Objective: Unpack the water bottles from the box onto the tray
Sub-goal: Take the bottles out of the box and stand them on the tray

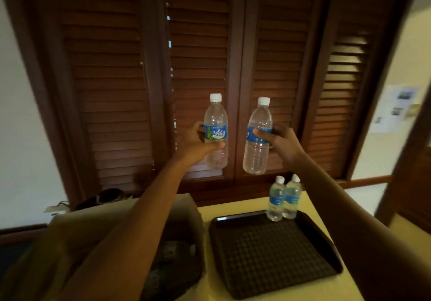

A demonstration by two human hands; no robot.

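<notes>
Currently the left hand (196, 142) is gripping one bottle (215, 135) and the right hand (279, 142) is gripping a second bottle (257, 137), both held high above the box (98, 226) and tray (275, 254). Two placed bottles (283, 199) are standing at the tray's far edge. Risk, I'd say: coming down close beside them could be knocking them over.

Bottles (215, 130) (257, 137): clear glossy plastic, ribbed lower walls, glossy blue film labels, matt white caps. Tray (310, 228): dark plastic with a raised grid texture and smooth rim. Box (186, 209): matt brown cardboard. Shutters (109, 67): dark varnished wood, slatted. Tabletop (291, 297): smooth matt yellow.
</notes>
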